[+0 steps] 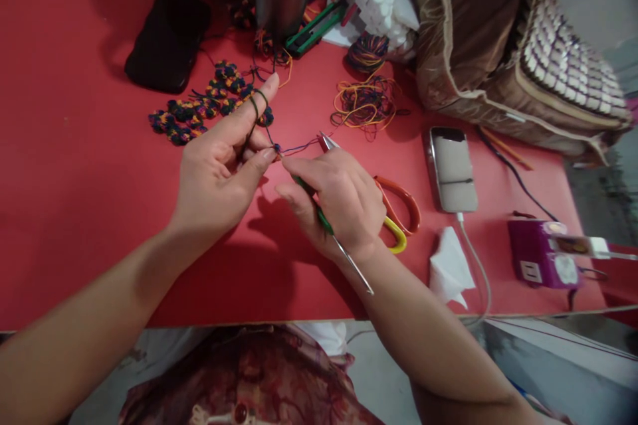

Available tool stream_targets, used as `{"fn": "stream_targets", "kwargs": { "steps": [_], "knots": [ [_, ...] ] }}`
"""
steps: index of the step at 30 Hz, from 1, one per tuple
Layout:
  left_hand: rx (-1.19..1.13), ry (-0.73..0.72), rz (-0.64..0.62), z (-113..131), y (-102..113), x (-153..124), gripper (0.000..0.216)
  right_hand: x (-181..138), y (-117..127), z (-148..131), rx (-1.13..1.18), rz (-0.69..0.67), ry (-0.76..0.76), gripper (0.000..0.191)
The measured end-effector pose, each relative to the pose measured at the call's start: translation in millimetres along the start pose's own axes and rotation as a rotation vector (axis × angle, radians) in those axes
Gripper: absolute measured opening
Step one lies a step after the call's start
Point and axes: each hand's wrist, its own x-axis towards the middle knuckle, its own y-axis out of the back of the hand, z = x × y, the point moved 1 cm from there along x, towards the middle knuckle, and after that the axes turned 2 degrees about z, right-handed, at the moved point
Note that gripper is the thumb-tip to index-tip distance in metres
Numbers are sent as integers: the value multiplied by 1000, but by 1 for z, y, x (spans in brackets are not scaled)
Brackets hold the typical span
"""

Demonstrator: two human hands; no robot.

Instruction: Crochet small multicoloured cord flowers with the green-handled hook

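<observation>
Yarn loop (277, 147) sits mid-table between both hands, touching the L hand (219, 159) at its 3 o'clock and the R hand (339, 202) at its 10 o'clock. L thumb + a finger pinch it; the index stretches to 1 o'clock w/ dark yarn wound round it. R hand is closed on the crochet hook (351, 262) — long axis 10 to 4 o'clock, tip at the loop, bare metal end past the wrist. Scissors (399, 212) lie just beside the R hand at 3 o'clock.
</observation>
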Motion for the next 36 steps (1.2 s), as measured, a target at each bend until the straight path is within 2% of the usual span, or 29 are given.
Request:
{"fn": "stream_targets", "kwargs": {
  "steps": [2,7,11,13,17,22,26,31,36],
  "knots": [
    [38,-21,-18,-3,2,0,38,1,2,-1,43,-27,-37,24],
    [83,-30,-5,-6,3,-2,52,3,8,1,163,-49,-122,25],
    [110,-6,0,0,-1,-3,42,5,16,-1,239,-217,-295,38],
    [131,46,-7,5,-2,-4,39,6,21,-3,168,-178,-452,35],
    [120,49,-13,9,-2,-3,42,8,24,-7,166,-52,-509,39],
    [125,1,-75,7,-1,-3,45,13,22,-1,257,-4,-630,44],
    [116,51,-130,9,0,-2,51,19,22,6,466,19,-721,38],
    [-16,111,-213,13,0,-2,53,13,16,17,701,11,-1004,43],
    [-81,252,-205,16,1,-3,36,13,9,24,960,45,-1165,53]
  ]
}}
